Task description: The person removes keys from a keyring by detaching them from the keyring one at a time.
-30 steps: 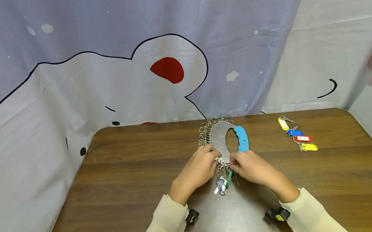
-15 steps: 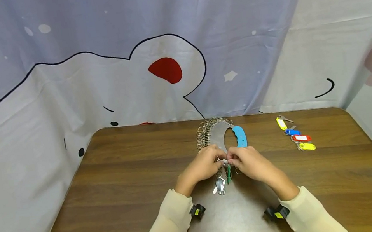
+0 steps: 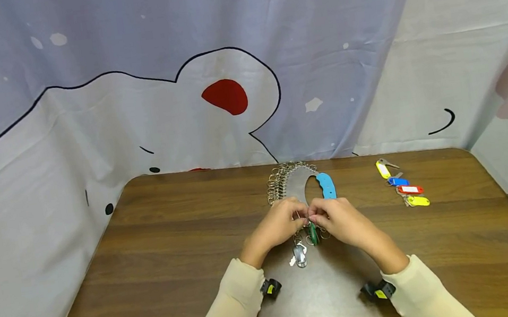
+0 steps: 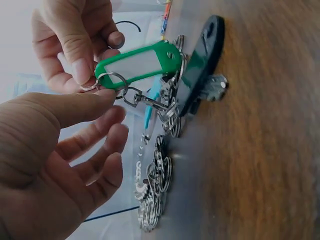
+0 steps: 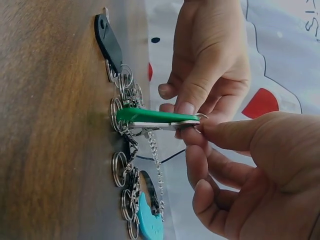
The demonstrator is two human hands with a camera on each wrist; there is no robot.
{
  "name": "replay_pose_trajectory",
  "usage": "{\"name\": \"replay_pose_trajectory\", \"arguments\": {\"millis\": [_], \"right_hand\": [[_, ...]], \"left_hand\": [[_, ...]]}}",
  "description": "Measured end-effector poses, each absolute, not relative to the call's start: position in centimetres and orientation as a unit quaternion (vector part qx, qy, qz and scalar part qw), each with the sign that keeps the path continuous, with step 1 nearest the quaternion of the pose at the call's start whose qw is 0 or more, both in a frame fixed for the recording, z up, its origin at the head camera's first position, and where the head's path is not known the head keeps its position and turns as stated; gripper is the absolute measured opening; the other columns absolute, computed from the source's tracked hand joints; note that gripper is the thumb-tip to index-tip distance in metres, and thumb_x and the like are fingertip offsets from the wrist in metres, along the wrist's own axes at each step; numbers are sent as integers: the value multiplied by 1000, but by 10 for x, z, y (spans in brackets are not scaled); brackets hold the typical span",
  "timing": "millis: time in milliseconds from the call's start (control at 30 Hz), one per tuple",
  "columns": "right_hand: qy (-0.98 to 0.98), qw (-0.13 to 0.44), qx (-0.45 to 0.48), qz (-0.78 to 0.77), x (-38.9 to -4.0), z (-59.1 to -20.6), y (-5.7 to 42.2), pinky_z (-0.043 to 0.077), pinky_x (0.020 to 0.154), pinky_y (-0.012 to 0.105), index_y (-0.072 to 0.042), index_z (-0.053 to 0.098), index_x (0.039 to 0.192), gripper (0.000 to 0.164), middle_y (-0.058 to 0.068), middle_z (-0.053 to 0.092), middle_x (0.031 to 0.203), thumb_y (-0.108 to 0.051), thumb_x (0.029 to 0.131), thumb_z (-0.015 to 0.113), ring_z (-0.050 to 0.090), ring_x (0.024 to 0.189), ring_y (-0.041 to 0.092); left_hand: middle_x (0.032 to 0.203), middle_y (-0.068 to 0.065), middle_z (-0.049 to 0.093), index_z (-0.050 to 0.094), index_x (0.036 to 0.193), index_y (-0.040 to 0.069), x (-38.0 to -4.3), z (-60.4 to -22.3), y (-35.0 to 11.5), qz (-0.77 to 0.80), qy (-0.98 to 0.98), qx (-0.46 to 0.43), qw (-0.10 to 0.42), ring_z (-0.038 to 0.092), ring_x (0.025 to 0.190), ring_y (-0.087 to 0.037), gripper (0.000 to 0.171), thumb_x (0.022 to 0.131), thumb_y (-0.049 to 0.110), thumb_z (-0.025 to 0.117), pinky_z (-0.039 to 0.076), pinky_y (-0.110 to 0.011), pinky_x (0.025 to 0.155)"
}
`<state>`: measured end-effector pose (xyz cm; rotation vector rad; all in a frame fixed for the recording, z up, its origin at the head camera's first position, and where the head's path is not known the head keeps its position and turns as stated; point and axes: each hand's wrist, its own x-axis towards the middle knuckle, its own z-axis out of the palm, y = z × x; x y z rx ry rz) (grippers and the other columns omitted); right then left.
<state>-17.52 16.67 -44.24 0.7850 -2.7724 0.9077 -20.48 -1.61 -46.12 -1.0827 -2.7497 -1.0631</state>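
A green key tag (image 4: 135,65) with a pale label window hangs from a split key ring (image 4: 114,75), beside a silver key (image 5: 165,125). My left hand (image 3: 278,223) and right hand (image 3: 339,218) meet over it, thumbs and fingers pinching the key ring. Just below the fingers, a metal swivel clasp (image 4: 150,102) meets the ring. It belongs to a grey crescent-shaped key holder (image 3: 296,180) with a blue handle (image 3: 327,186); clasps and rings line its outer edge. A dark key tag (image 5: 107,45) with a key hangs close by. My fingers partly cover the ring.
To the right on the wooden table (image 3: 172,233) lie several tagged keys: a yellow tag (image 3: 383,169), a blue tag (image 3: 398,181), a red tag (image 3: 409,190) and another yellow tag (image 3: 417,201). Behind the table's far edge hangs a printed curtain (image 3: 142,114).
My left hand has come off the holder's plate and moved right to meet the right hand. The right hand shifted slightly up, and the green tag now hangs between them.
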Motion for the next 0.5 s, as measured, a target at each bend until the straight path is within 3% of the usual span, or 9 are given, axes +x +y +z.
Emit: {"name": "replay_pose_trajectory", "arguments": {"millis": [267,500], "right_hand": [[-913,89,286,278,-177,-446,167,55,60,32,-13,68,85,9,-3,69,77,-4,85,71,59,67,9],[-914,93,282,276,-178,-448,167,53,57,31,-11,69,84,9,-2,68,74,-3,82,73,56,63,9]], "left_hand": [[80,0,72,73,78,14,-209,-467,-17,-349,-876,-333,13,60,74,-13,15,83,1,69,47,-25,68],[81,2,74,75,79,15,-209,-466,-16,-340,-878,-334,38,64,77,-13,20,81,-4,68,52,-27,70]]}}
